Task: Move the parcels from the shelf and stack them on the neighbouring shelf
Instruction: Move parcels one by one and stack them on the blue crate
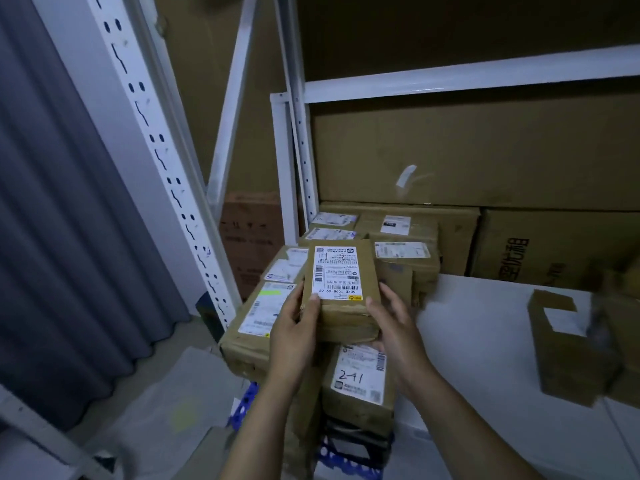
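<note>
My left hand & right hand each grip a side of the small brown cardboard parcel w/ white label, held over the brown parcel stack; I'd keep it level & set it down square.

The left hand and right hand are bare, with short plain fingernails; both slim forearms are uncovered as far as they show.

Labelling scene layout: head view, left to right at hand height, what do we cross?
Grey curtain → white perforated upright → parcel with green-marked label → left hand → held parcel → right hand → white shelf board → open-flap carton.
</note>
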